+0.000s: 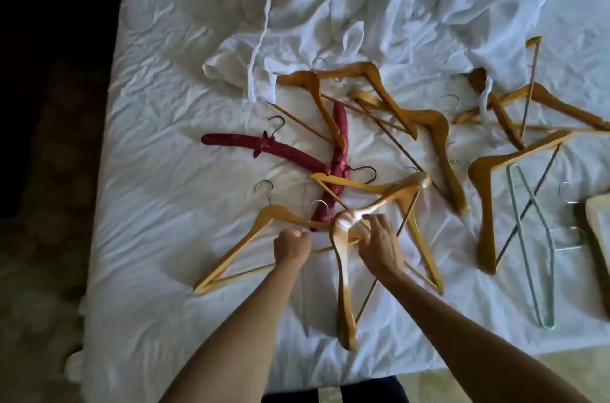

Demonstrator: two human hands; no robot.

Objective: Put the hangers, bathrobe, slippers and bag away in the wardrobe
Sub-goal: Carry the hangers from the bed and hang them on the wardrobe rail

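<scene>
Seen from the head camera, wooden hangers (435,138) are scattered over a bed (158,105) covered by a white sheet, with two red padded hangers (264,148) among them. A white bathrobe (297,23) is crumpled at the far side. The left hand (292,246) is curled, apparently round a hanger bar. A pale wooden hanger (343,270) is gripped near its neck by the right hand (379,247).

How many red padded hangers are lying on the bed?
2. One red padded hanger lies flat left of the pile; the other red padded hanger runs up and down beside it, partly under wooden hangers. More could be hidden under the bathrobe.
</scene>
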